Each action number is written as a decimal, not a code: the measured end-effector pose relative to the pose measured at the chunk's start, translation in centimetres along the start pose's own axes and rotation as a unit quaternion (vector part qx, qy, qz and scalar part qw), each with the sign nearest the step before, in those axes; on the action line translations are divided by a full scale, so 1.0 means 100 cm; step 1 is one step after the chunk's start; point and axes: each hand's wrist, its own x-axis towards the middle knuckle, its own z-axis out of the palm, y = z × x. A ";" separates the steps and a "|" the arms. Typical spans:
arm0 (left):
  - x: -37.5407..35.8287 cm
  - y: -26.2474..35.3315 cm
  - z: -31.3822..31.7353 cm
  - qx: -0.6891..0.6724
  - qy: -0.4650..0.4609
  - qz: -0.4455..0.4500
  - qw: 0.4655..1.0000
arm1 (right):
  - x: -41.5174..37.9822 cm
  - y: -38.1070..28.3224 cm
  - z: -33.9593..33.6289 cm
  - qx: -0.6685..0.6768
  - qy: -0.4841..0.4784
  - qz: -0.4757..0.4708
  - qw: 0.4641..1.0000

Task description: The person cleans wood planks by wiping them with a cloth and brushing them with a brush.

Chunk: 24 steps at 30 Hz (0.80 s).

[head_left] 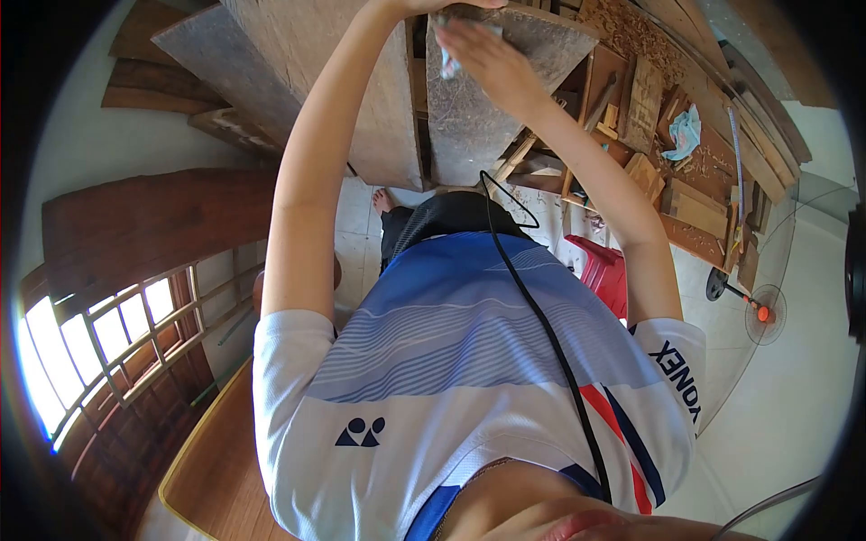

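Observation:
A worn wooden board [469, 126] with a grey-brown, scratched face stands tilted in front of me at the top of the view. At its top edge is my left hand [442, 5], partly cut off by the frame; the part that shows grips the board's edge. My right hand [492, 65] presses a crumpled light-blue cloth [448, 63] against the upper face of this board. The fingers lie over the cloth and cover most of it.
Larger planks [334, 90] lean at the left beside the board. On the right, a workbench [690, 236] carries wood offcuts, shavings and another blue cloth [685, 133]. A red plastic item [600, 270] sits below, near a fan [764, 314]. A black cable [532, 298] runs down my shirt.

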 end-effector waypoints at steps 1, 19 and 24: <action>-0.002 0.002 0.001 0.014 0.005 -0.018 1.000 | 0.011 -0.004 -0.010 0.016 0.027 0.012 0.999; -0.006 0.017 0.002 0.055 0.025 -0.035 0.998 | -0.039 -0.047 0.075 0.013 -0.048 0.025 0.998; -0.003 0.017 0.000 0.055 0.014 -0.089 0.994 | -0.096 -0.047 0.119 0.112 -0.087 -0.011 0.990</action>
